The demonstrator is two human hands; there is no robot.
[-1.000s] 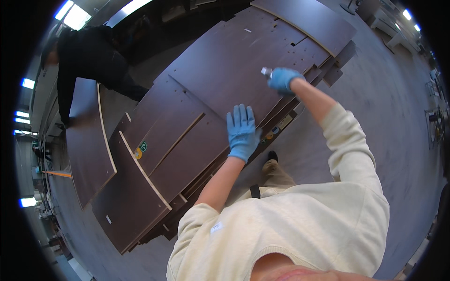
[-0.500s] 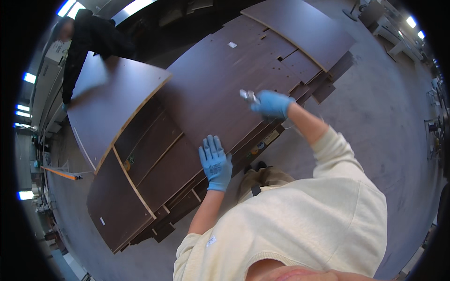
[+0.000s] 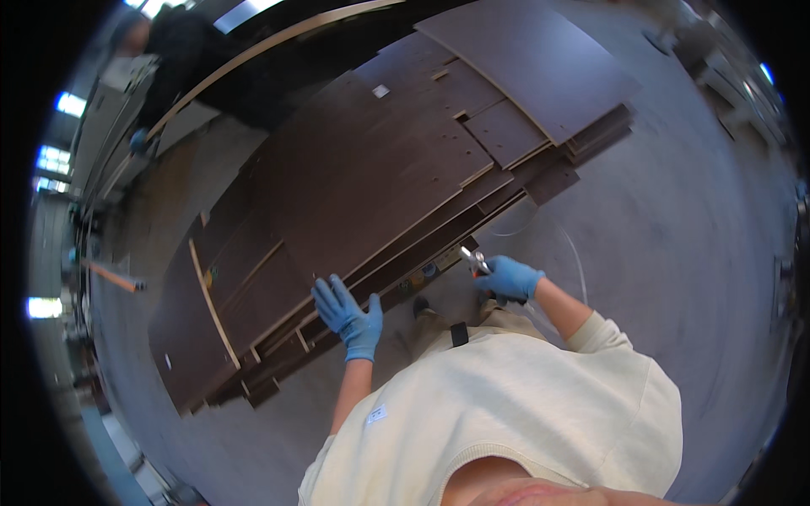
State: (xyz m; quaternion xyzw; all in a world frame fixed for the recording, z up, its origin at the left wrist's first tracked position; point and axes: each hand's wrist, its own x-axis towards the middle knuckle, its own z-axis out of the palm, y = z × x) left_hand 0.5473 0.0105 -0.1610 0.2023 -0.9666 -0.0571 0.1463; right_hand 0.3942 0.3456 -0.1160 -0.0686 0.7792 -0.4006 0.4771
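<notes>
In my blue-gloved right hand [image 3: 513, 280] is a silver-headed hand tool [image 3: 474, 260], gripped in front of my waist just off the stack's near edge; its exact kind is hard to make out. My blue-gloved left hand [image 3: 350, 320] has its fingers stretched out and holds nothing. It is at the near edge of the stack, fingertips over the dark brown panels [image 3: 354, 177]; whether they touch is unclear. At the far left, a person in dark clothes [image 3: 181, 59] holds a panel that stands tilted, its pale long edge [image 3: 278, 35] toward me.
A smooth brown panel [image 3: 540, 67] lies on the stack's far right end. Smaller boards stick out unevenly along the near side. A thin pale strand [image 3: 578, 261] loops beside my right forearm over the grey floor [image 3: 683, 278]. An orange bar [image 3: 116, 277] stands at the left.
The person's panel has swung up and away from the stack, uncovering boards beneath. My right hand has drawn back with the tool toward my waist. My left hand has shifted left and nearer the edge.
</notes>
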